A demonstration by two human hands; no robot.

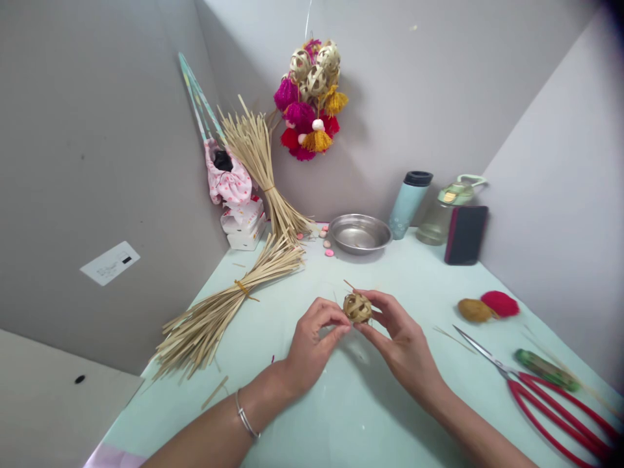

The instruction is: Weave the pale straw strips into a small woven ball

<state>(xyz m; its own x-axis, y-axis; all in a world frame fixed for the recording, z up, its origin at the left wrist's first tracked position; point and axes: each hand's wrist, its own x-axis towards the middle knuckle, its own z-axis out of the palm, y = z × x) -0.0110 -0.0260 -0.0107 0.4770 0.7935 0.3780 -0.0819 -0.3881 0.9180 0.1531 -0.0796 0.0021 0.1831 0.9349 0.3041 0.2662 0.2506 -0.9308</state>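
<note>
A small woven bamboo ball (357, 307) is held just above the pale green table (341, 416), near its middle. My left hand (312, 341) pinches the ball's left side with its fingertips; a thin bracelet circles that wrist. My right hand (402, 338) grips the ball from the right and below, thumb over the top. A short strip end sticks out of the ball at its upper left.
Two tied bundles of bamboo strips (229, 305) lie and lean at the left. A steel bowl (359, 233), two bottles (408, 203) and a dark case (465, 234) stand at the back. Red scissors (550, 396), a green tool (546, 369) and yarn pompoms (487, 307) lie right. Finished balls with tassels (312, 97) hang above.
</note>
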